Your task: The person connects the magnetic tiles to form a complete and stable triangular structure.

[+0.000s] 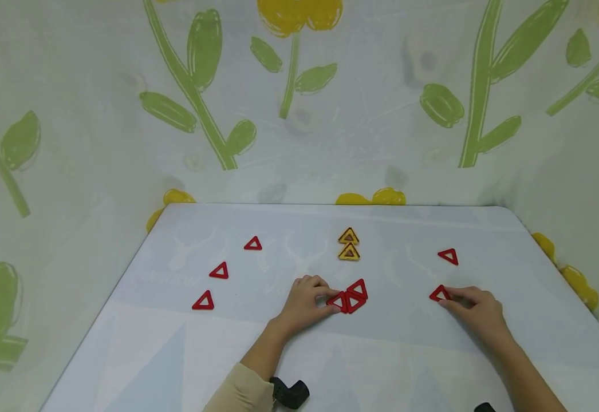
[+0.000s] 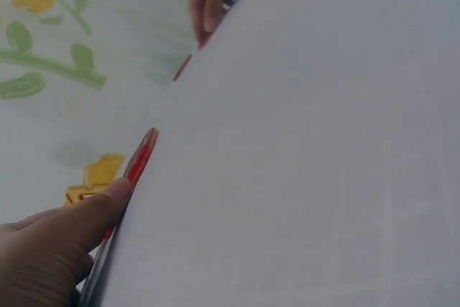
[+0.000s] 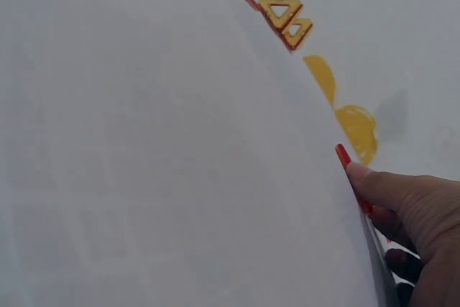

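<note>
Three red triangles [image 1: 356, 301] lie edge to edge near the table's middle. My left hand [image 1: 306, 304] pinches the leftmost of them between thumb and fingers; the left wrist view shows this hand [image 2: 68, 239] at the red pieces [image 2: 140, 159]. Off to the right, my right hand [image 1: 477, 316] pinches a single red triangle [image 1: 438, 293] by its right side. In the right wrist view the thumb of that hand [image 3: 410, 213] presses on the red piece [image 3: 343, 156], which is seen edge-on.
Two yellow triangles [image 1: 349, 252] stand one behind the other beyond the red group. Three loose red triangles [image 1: 204, 301] are spread over the left side, and another red triangle [image 1: 449, 256] lies at the back right. A patterned cloth [image 1: 330, 149] hangs behind the white table [image 1: 140, 343].
</note>
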`<state>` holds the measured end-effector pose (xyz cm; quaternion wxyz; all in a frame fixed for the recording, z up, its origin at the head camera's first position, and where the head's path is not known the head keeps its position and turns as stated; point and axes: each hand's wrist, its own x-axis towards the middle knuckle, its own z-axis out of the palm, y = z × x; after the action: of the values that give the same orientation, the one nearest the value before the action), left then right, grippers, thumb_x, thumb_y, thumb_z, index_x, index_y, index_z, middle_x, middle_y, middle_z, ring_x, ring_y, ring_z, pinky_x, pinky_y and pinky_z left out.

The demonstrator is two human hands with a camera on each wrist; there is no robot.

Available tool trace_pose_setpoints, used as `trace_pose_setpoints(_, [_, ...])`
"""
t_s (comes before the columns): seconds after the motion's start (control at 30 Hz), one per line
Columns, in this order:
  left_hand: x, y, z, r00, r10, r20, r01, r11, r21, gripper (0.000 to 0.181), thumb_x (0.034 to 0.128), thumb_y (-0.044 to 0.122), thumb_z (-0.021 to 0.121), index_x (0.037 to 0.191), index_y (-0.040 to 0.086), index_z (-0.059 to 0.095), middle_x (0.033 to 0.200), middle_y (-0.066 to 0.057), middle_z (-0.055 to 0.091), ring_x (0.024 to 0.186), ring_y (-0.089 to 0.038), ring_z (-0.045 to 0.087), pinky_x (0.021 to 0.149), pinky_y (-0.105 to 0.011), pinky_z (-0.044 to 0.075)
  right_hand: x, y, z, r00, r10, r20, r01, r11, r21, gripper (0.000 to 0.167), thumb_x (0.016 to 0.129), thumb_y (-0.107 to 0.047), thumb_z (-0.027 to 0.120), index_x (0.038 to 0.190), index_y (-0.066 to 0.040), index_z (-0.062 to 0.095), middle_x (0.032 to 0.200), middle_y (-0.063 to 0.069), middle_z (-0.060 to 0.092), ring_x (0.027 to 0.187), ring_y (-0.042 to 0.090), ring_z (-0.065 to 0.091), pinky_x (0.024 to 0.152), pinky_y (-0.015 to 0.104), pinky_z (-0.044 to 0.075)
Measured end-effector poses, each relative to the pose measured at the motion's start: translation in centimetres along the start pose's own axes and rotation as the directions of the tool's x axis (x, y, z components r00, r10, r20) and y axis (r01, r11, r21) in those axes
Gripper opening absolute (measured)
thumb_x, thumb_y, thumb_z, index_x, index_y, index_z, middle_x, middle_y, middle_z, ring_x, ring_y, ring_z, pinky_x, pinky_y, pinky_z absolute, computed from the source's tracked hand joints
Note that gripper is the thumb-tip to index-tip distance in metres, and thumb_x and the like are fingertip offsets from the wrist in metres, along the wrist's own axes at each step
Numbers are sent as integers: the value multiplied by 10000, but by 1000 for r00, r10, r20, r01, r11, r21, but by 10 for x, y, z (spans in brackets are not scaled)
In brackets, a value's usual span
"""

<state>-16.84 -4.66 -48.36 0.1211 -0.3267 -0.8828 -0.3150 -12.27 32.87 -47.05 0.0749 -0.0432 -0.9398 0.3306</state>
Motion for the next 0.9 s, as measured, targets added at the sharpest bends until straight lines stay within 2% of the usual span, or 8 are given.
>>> trace_pose_setpoints(0.2, [1, 1, -1, 1000, 2, 0, -2, 1000, -1, 308, 729, 322, 799, 999, 181, 754, 900, 26, 590, 872, -126, 502, 785, -304, 370, -2, -6, 5, 1000, -4, 16, 4, 1000, -5, 457, 803, -415, 731, 1115, -83, 706, 998, 64, 679, 927, 113, 455, 667, 178, 413])
trace_pose_setpoints(0.37, [0, 0, 0, 1000, -3, 1, 3, 1000, -6, 318, 718, 333, 807, 992, 182, 754, 904, 31, 593, 873, -126, 502, 787, -306, 375, -2, -11, 10, 999, -53, -11, 53, 999, -2, 404, 784, -361, 762, 1070, -78, 724, 952, 53, 687, 876, 55, 458, 691, 217, 408])
trace_pose_setpoints(0.47, [0, 0, 0, 1000, -7, 7, 7, 1000, -18, 335, 711, 344, 810, 998, 182, 753, 910, 30, 596, 873, -126, 499, 798, -316, 377, -3, -14, 14, 996, -86, -26, 86, 996, -6, 385, 780, -334, 770, 1055, -68, 728, 943, 66, 693, 876, 54, 459, 741, 311, 350])
trace_pose_setpoints(0.57, [0, 0, 1, 1000, -14, 17, 14, 1000, -23, 345, 709, 353, 811, 1004, 185, 752, 914, 31, 595, 875, -120, 495, 809, -318, 375, -3, -17, 19, 992, -123, -34, 124, 992, 9, 359, 777, -297, 776, 1035, -52, 730, 929, 87, 696, 865, 92, 468, 731, 369, 273])
trace_pose_setpoints(0.7, [1, -1, 2, 999, -24, 23, 25, 999, -32, 343, 708, 354, 812, 1003, 190, 753, 911, 37, 593, 872, -109, 493, 818, -317, 373, -2, -23, 24, 984, -173, -44, 174, 984, 21, 302, 761, -241, 789, 992, -53, 742, 903, 80, 695, 833, 104, 475, 720, 379, 253])
trace_pose_setpoints(0.9, [2, 1, 0, 999, -36, 19, 37, 998, -55, 317, 711, 350, 809, 982, 193, 757, 892, 41, 592, 857, -107, 494, 824, -322, 370, -2, -33, 30, 980, -200, -20, 200, 980, 21, 292, 757, -225, 790, 986, -50, 743, 908, 71, 687, 853, 173, 479, 720, 372, 300])
